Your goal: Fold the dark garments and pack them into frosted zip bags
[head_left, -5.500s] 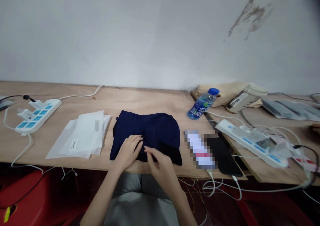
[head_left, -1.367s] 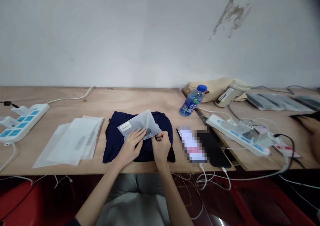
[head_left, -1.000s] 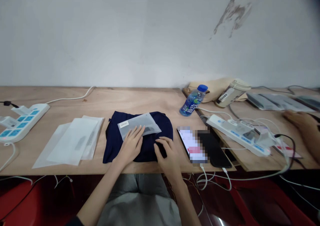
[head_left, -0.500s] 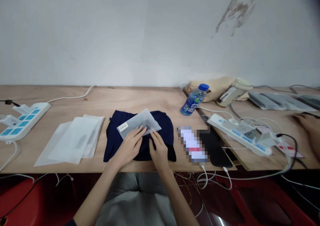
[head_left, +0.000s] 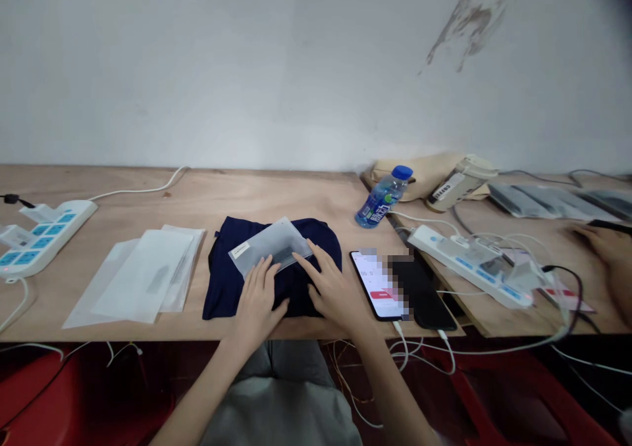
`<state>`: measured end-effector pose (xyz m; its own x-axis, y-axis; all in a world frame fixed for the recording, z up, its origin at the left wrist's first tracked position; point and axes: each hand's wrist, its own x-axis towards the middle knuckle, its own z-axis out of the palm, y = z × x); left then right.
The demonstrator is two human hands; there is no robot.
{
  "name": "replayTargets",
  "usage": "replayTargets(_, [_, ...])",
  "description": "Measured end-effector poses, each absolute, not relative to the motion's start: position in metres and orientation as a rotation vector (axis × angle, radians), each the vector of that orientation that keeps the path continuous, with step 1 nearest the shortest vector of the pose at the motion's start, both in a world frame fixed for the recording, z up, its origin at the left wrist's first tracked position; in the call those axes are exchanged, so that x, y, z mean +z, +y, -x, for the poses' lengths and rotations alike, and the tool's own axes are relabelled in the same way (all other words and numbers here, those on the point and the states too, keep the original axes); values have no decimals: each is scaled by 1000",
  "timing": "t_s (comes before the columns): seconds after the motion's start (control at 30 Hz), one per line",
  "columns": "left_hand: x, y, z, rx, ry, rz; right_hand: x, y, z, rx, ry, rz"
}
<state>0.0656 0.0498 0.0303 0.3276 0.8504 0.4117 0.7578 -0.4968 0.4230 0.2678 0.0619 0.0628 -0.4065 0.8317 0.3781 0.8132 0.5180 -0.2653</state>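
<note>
the frosted bag (head_left: 269, 252) lies flat on the navy cloth (head_left: 222, 285) by the table (head_left: 296, 196)'s near edge. both hands are spread open, gripping nothing: left hand (head_left: 257, 296) on the bag's near edge, right hand (head_left: 336, 287) at its right corner. light, even pressure should stop it sliding.

A folded navy cloth (head_left: 224, 281) is laid at the table (head_left: 296, 196) edge, with a frosted bag (head_left: 266, 250) rested on it. The left hand (head_left: 257, 298) is pressed flat on the cloth, fingertips at the bag's near edge. The right hand (head_left: 336, 288) is spread beside it, one finger touching the bag's corner. A phone (head_left: 378, 283) is seen just beside the cloth.
</note>
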Motion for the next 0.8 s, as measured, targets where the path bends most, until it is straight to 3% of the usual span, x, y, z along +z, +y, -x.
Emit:
replayTargets(0.23, [20, 52, -69, 960, 1609, -2374, 48, 96, -259, 134, -2375, 1373])
replayTargets(0.8, [46, 62, -42, 1026, 1564, -2348, 59, 89, -234, 152, -2085, 1344])
